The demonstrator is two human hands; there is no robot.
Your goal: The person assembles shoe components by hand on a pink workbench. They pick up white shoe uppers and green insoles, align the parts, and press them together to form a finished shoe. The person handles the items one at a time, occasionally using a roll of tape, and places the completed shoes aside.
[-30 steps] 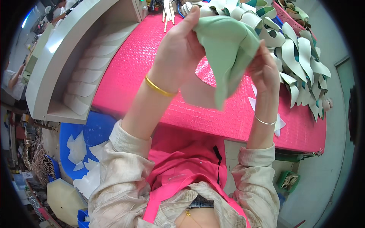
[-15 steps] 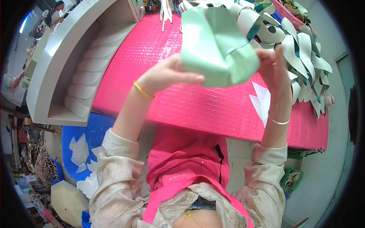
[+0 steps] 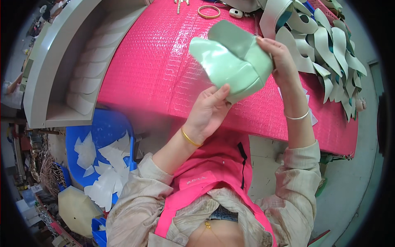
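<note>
A glossy pale green shoe upper (image 3: 228, 68) is held up over the pink-covered table, tilted, with two rounded flaps toward the upper left and a seam along its lower right side. My left hand (image 3: 210, 108) pinches its lower edge, thumb on top. At its right edge, my right hand (image 3: 279, 57) grips the rim with the fingers curled over; part of that grip is hidden behind the piece. White pointed sheets (image 3: 313, 117) lie on the table, partly under my right wrist.
A pile of white and teal curved pieces (image 3: 329, 45) covers the right of the pink table (image 3: 152, 70). At the back lie a tape ring (image 3: 209, 12) and a small white device (image 3: 235, 13). A grey shelf unit (image 3: 37, 94) stands left, above a blue tub (image 3: 76, 164) holding white scraps.
The shoe upper has come down nearer to me and turned, its flaps now pointing upper left. My left hand moved right and down to its lower edge; my right hand now grips its right rim.
</note>
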